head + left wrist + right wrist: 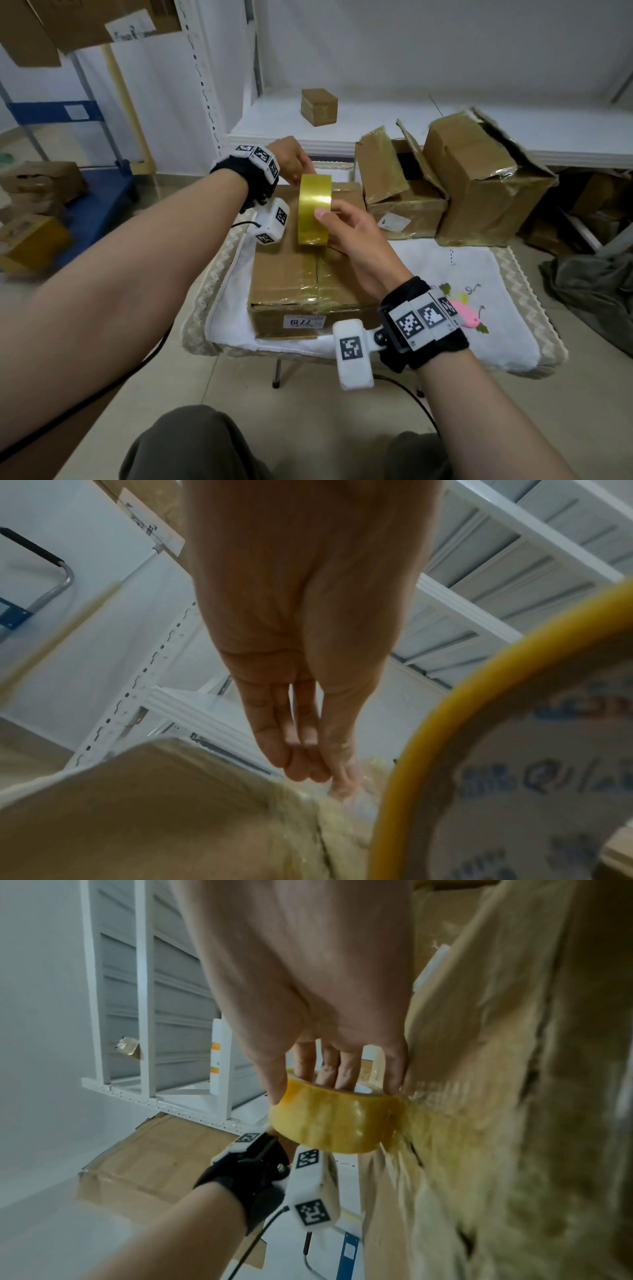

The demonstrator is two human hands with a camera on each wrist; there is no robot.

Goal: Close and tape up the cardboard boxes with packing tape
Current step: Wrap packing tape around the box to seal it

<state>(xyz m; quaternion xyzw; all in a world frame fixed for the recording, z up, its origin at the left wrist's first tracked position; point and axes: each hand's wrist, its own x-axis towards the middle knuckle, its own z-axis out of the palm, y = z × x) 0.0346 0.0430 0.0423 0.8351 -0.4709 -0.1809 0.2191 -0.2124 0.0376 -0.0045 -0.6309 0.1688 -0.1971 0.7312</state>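
Observation:
A closed cardboard box (291, 281) with a 7719 label lies on a white towel (445, 270). On top of it stands a yellow packing tape roll (314, 209) on its edge. My right hand (349, 233) grips the roll, thumb on the outer face and fingers through the core (329, 1074). My left hand (294, 161) reaches to the box's far edge. In the left wrist view its straight fingers (304, 769) press on crinkled tape at the box (154, 818) beside the roll (428, 723). The box's centre seam carries tape (445, 1123).
Two open, tape-worn boxes (400, 192) (479, 185) stand at the back right of the towel. A small box (319, 107) sits on the white shelf (445, 137) behind. More boxes rest on a blue cart (37, 192) at left. A grey cloth (589, 284) lies on the floor at right.

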